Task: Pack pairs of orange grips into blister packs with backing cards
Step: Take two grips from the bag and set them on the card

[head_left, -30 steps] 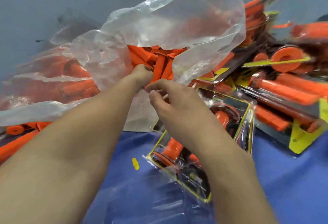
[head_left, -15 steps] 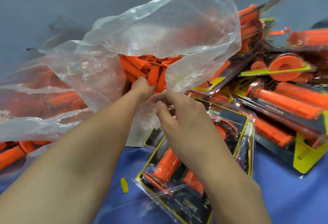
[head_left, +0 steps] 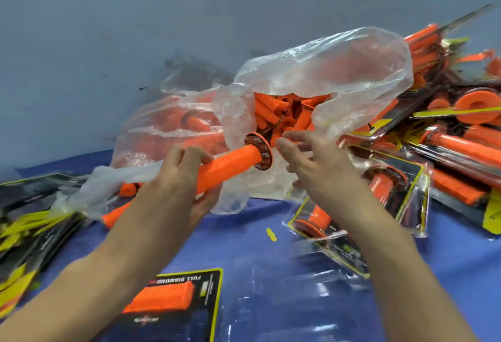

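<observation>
Fingers (head_left: 177,158) of the left hand (head_left: 176,195) were curled round the plain end of one orange grip (head_left: 227,168), thumb underneath, clamped on it. This grip was held above the table (head_left: 244,249), tilted up to the right, with its black-printed flange end just in front of the mouth of the clear plastic bag (head_left: 339,75).

Right hand (head_left: 321,176): fingers apart and loosely bent, holding nothing. Fingertips were close to the flange; contact could not be confirmed through the blur.

Bag: open mouth faced the camera, with many loose grips (head_left: 273,113) heaped inside. More grips showed through the film on its left side. Two stray grips (head_left: 116,214) lay on the table under the bag's left edge.

Near edge of the table: a black-and-yellow backing card (head_left: 202,303) lay flat with its print upside down to the camera and an orange grip shape (head_left: 162,298) on it; whether real or printed could not be told. Clear blister shells (head_left: 284,303) lay just right of it.

A part-filled pack (head_left: 393,187) lay under the right forearm. Filled packs (head_left: 461,146) were piled at the right, and a stack of cards (head_left: 27,233) at the left. A small yellow scrap (head_left: 271,234) lay on the blue table cover between the arms.
</observation>
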Available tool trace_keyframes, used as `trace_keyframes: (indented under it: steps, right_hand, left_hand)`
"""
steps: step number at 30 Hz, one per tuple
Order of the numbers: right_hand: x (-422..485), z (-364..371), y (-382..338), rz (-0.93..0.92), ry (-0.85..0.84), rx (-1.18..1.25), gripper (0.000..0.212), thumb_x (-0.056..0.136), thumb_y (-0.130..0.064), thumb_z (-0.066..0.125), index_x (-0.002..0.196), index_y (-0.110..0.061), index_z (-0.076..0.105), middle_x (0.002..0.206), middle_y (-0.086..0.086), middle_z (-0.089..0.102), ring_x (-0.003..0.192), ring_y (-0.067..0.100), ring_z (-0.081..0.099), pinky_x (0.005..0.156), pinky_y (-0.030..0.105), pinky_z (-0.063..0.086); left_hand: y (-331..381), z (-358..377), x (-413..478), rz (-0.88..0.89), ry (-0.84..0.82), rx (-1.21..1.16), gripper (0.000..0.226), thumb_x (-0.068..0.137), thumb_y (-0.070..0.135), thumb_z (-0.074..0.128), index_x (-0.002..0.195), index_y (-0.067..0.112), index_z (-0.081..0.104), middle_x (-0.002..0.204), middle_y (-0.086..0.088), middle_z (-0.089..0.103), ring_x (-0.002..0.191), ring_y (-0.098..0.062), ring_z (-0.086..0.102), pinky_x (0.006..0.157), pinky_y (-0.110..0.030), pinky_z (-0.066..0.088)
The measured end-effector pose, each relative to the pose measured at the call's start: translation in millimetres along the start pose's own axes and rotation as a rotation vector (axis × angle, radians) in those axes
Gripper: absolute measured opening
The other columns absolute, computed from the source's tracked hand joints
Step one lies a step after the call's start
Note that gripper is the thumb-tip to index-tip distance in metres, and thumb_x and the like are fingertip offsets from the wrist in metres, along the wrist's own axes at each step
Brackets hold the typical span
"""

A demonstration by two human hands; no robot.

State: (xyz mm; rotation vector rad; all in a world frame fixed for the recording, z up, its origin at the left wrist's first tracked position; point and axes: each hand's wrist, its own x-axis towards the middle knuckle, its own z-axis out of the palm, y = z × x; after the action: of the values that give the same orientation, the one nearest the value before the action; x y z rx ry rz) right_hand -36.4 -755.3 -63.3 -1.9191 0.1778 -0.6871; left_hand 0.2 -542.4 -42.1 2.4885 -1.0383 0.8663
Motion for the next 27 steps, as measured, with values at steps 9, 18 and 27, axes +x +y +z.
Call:
trace_keyframes:
  steps: [9, 18, 27]
  right_hand:
    - [-56, 69, -47, -0.143, -0.335, 0.131, 0.036, 0.094, -0.051, 0.046, 0.094, -0.021, 0.066, 0.084, -0.009, 0.065, 0.071, 0.015, 0.068, 0.053, 0.04, 0.058]
    - [-71, 124, -61, -0.278, -0.363, -0.146, 0.035, 0.102, -0.032, 0.045, 0.082, -0.008, 0.061, 0.064, -0.002, 0.066, 0.051, 0.012, 0.061, 0.057, 0.021, 0.048]
    - [-71, 139, -71, -0.258, -0.367, -0.128, 0.036, 0.1, -0.028, 0.049, 0.077, -0.003, 0.062, 0.064, 0.001, 0.07, 0.058, 0.007, 0.067, 0.064, 0.024, 0.053]
  left_hand:
    - [-23, -73, -80, -0.056, 0.105, 0.095, 0.036, 0.076, 0.02, 0.071, 0.107, 0.019, 0.054, 0.101, -0.005, 0.049, 0.056, -0.039, 0.06, 0.037, -0.043, 0.047]
    - [-58, -78, -132, -0.005, 0.121, 0.033, 0.039, 0.081, 0.027, 0.071, 0.116, 0.025, 0.053, 0.104, 0.001, 0.05, 0.062, -0.02, 0.056, 0.039, -0.037, 0.047]
    - [-77, -98, -135, 0.06, 0.077, -0.018, 0.03, 0.087, 0.024, 0.064, 0.116, 0.024, 0.056, 0.104, -0.004, 0.055, 0.067, -0.02, 0.054, 0.042, -0.038, 0.049]
